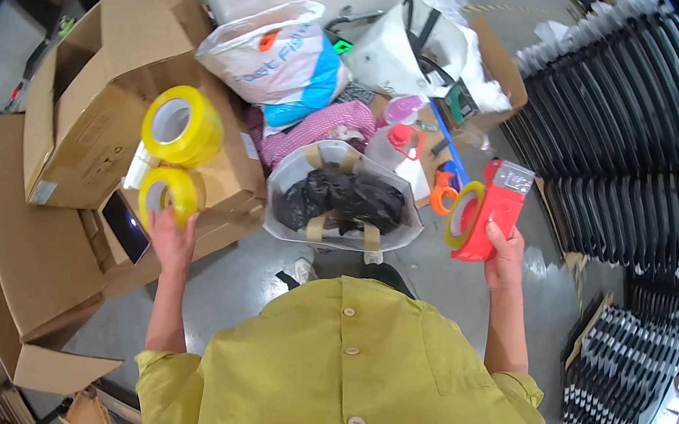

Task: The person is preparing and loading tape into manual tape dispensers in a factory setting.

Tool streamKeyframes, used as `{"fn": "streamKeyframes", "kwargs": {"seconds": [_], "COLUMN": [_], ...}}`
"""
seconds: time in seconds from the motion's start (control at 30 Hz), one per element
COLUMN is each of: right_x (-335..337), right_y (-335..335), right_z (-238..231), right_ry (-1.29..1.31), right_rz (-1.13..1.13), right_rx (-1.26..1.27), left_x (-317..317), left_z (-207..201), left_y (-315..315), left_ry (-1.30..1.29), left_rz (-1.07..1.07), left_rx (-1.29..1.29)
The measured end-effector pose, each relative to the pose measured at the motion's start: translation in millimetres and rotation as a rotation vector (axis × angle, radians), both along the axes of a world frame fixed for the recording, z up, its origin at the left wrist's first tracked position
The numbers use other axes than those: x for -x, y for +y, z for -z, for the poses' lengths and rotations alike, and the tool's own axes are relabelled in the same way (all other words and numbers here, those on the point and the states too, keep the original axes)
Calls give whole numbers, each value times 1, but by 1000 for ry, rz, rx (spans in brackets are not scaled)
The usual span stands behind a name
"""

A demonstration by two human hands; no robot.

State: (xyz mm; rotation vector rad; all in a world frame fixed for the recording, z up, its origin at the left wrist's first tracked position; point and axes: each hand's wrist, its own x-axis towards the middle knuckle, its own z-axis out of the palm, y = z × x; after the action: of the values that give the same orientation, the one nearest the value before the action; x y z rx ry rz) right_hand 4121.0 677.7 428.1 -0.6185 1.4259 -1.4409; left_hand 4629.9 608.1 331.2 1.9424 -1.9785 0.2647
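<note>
Tape rolls (yellow) in left hand; dispenser in right hand

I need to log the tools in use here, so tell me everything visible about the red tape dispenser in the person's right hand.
The red plastic tape dispenser is a hand-held tape gun, held upright in the right hand, which grips its lower end. A roll of yellowish tape sits mounted on its left side, facing the camera edge-on. Its top end carries a pale, greyish plate. It hangs in the air above the grey floor, beside the open grey bag of black contents, touching nothing but the hand.
</note>
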Motion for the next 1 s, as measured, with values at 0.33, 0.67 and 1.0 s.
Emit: {"fn": "streamKeyframes", "kwargs": {"seconds": [0.33, 0.67, 1.0], "right_x": [37, 59, 87], "right_y": [-12, -44, -43], "right_z": [-22, -19, -12], "right_ry": [-62, 439, 600], "right_rz": [-191, -850, -988], "right_rx": [119, 358, 706], "left_x": [191, 401, 443], "left_z": [-167, -102, -107], "left_y": [55, 71, 103], "left_ry": [1441, 1848, 1700], "left_rz": [287, 180, -165], "left_rx": [-477, -565, -382]}}
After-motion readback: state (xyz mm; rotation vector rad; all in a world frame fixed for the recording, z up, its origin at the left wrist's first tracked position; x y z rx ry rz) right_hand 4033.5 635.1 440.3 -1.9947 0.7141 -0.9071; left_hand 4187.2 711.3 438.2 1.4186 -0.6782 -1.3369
